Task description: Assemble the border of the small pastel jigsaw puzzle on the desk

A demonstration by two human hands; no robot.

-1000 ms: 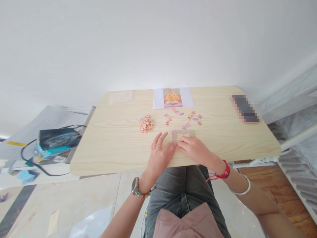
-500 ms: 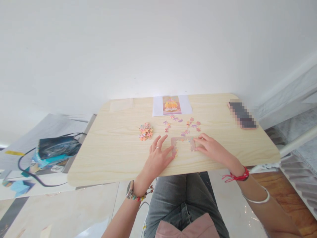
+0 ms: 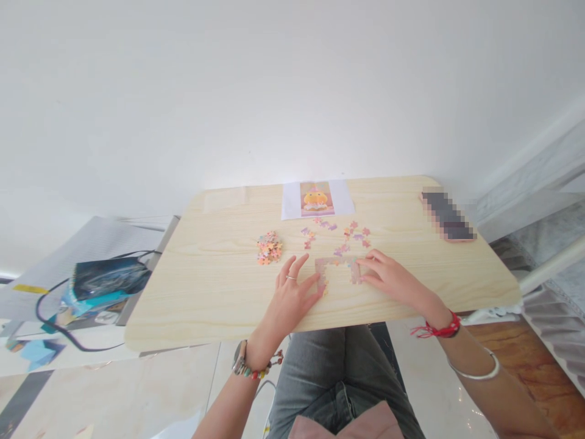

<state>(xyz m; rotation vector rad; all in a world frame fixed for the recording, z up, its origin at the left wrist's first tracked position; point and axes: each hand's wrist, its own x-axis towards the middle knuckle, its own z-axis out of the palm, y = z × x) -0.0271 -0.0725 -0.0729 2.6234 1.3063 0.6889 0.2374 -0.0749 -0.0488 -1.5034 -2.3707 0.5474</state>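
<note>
Since a second ago the right hand (image 3: 393,281) has slid from the near left corner of the pastel, partly joined jigsaw frame (image 3: 337,269) to its right edge, and the view has tipped so the table sits lower in the picture. The left hand (image 3: 292,293) has hardly shifted: it lies flat on the wood, fingers spread, thumb tip touching the frame's left side. The right hand is also flat and loose, fingertips against the right strip of the frame. Neither hand grips anything. The two are apart, with the frame between them near the front edge of the pale wooden table (image 3: 205,286).

Squaring such a thin frame probably goes best with light, even pressure from both sides, pieces kept flat, so no joint buckles or pops.

Just beyond the frame lie scattered loose pink and purple puzzle pieces (image 3: 351,234), and farther left a small heap of orange and pink pieces (image 3: 269,247). At the far edge lies a white sheet printed with a yellow cartoon picture (image 3: 316,199); a pink-cased phone (image 3: 445,216) rests well to the right.
</note>
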